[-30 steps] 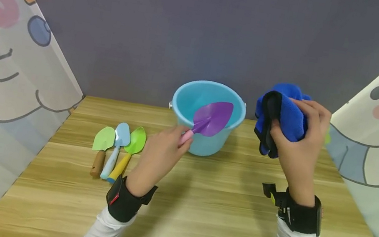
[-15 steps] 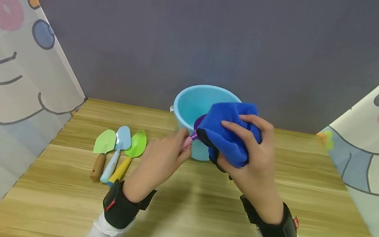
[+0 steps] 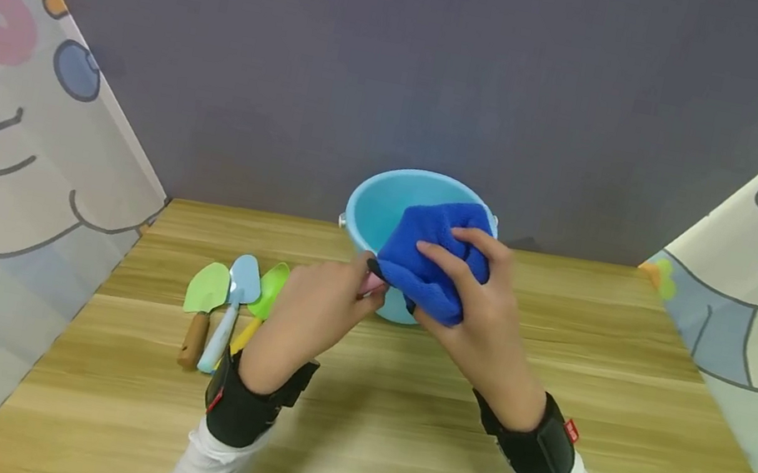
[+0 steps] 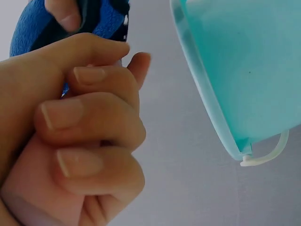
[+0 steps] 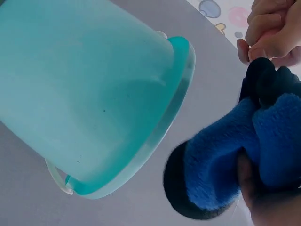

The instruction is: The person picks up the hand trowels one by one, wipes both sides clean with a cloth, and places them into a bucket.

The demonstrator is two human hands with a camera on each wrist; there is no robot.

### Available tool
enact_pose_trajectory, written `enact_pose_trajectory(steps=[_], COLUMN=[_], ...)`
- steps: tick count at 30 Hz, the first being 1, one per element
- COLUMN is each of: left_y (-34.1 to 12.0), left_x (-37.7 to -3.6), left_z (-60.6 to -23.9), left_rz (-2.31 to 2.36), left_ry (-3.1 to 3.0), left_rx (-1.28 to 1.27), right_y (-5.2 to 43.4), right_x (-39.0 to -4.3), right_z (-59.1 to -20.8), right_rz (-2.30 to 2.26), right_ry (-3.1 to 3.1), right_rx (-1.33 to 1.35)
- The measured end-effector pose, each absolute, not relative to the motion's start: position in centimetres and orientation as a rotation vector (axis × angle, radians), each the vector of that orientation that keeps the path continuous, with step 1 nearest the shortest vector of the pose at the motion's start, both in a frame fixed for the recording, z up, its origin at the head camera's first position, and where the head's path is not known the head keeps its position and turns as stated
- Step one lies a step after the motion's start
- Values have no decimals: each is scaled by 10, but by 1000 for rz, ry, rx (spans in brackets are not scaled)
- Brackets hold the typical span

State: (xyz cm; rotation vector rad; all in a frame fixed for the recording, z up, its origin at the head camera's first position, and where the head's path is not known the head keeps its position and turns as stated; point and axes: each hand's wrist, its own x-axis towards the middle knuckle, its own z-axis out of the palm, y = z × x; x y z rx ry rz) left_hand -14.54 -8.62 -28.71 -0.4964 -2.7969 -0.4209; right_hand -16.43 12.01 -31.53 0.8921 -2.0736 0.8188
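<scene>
While both hands grip, cloth (image 3: 432,261) hides trowel; bucket (image 3: 375,206) behind; three trowels (image 3: 231,299) left.

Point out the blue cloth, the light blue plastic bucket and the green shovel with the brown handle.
blue fleece cloth (image 3: 430,267), head view, middle of its folds
light blue plastic bucket (image 3: 377,206), head view, inner wall
green shovel with brown handle (image 3: 207,288), head view, blade

The head view looks forward and down over the counter (image 3: 386,458). Both wrist views sit close, looking upward. All three share the bucket (image 3: 376,211) (image 4: 244,70) (image 5: 89,99).
</scene>
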Motion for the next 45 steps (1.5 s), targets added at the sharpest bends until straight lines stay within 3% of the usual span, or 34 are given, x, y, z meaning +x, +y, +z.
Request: enact_pose_trajectory(steps=[20,45], left_y=[-79,-81], left_x=[-135,-126], left_z=[-294,-290], left_rz=[-521,-269], left_ry=[-2672,-2570], left_rx=[-484,-613], right_y=[108,115], right_x=[-166,-165], right_z=[-332,-328], right_rz=[502,641], right_ry=[-1926,-1962], right_rx=[798,868])
